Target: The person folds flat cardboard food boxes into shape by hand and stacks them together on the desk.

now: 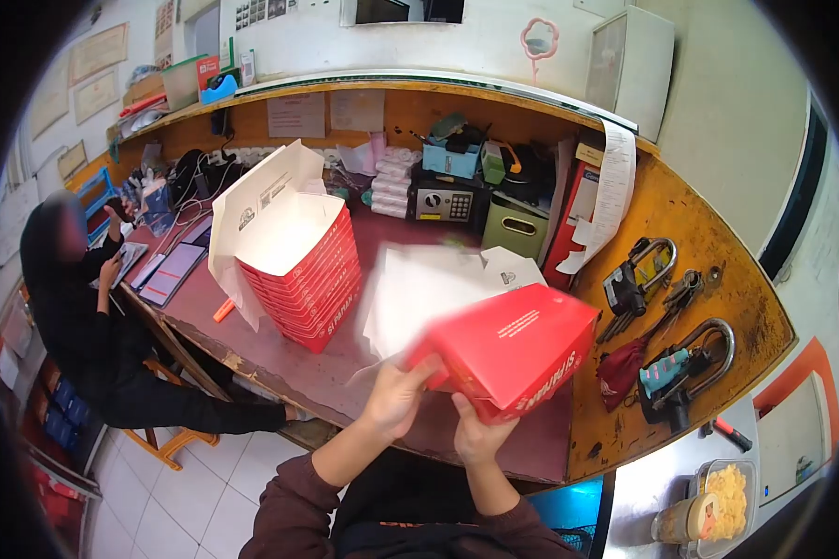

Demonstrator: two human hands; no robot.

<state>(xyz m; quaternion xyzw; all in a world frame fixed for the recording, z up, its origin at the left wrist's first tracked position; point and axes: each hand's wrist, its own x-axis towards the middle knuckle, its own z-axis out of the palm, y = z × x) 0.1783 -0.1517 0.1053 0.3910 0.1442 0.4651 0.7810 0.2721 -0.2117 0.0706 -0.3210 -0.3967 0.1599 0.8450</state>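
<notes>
Between my two hands is a red box (522,340) with white print, tilted above the desk front, its left part smeared by motion. My left hand (401,396) grips its left lower edge, thumb against the red side. My right hand (480,429) holds the near lower edge from below. Behind the box lie white flattened or open cartons (410,298), blurred in part. To the left on the desk stands a tall nested stack of red boxes (312,270), white inside, with their lids raised.
A person (84,307) in dark clothes sits at the far left. Padlocks (685,373) and a red pouch (622,373) lie on the wooden ledge (764,317) at right. A safe (443,203) stands at the back. Food containers (722,498) are at lower right.
</notes>
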